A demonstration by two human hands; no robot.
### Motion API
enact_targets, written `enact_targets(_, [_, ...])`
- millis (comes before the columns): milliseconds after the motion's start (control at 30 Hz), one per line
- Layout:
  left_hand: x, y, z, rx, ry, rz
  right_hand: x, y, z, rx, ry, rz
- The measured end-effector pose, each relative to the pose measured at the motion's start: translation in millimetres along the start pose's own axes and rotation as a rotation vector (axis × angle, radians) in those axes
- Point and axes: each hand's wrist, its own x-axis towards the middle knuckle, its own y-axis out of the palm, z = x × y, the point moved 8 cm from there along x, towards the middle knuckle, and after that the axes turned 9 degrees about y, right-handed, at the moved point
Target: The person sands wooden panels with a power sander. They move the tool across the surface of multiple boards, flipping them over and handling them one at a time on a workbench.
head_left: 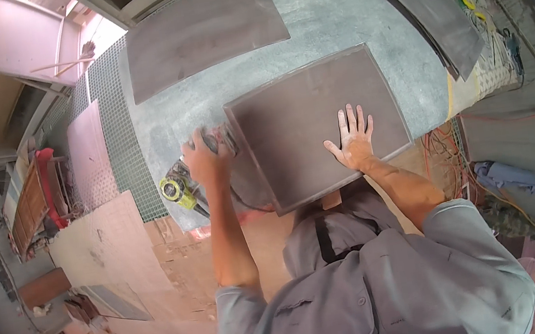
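A dark grey-brown rectangular panel (324, 131) with a raised rim lies on the worktable in front of me. My left hand (206, 157) is closed around the top of a power sander (179, 186) with a yellow-green round part at its outer end. The sander stands against the panel's left edge, and its working face is turned toward that edge. A dark cord runs from it below the panel's left corner. On the panel's right part my right hand (352, 144) lies flat with fingers spread, holding nothing. Both hands look dusty.
Another dark panel (205, 27) lies at the table's far left. More dark sheets (426, 5) are stacked at the right end. The table top (327, 13) is dusty blue-grey, with green grid matting (121, 133) on its left. Orange cables (441, 151) hang at the right.
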Motion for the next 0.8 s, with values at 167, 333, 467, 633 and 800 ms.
enact_targets(167, [-26.1, 8.5, -11.2, -0.086, 0.070, 0.100, -0.1, -6.4, 2.7, -0.001, 0.011, -0.004])
enact_targets(333, [-7.2, 25.4, -3.8, -0.006, 0.061, 0.098, -0.7, -11.9, 3.6, 0.025, 0.000, -0.016])
enact_targets(467, [34.5, 35.1, 3.9, 0.102, 0.134, 0.160, -1.7, -11.9, 2.1, 0.030, 0.018, 0.002])
enact_targets(633, [54.5, 38.0, 16.8, 0.056, 0.117, 0.083, -0.6, -8.9, 3.7, 0.061, 0.011, 0.014])
enact_targets(800, [19.6, 27.2, 9.6, -0.049, 0.076, 0.087, 0.1, -13.7, -4.9, 0.076, 0.037, 0.022])
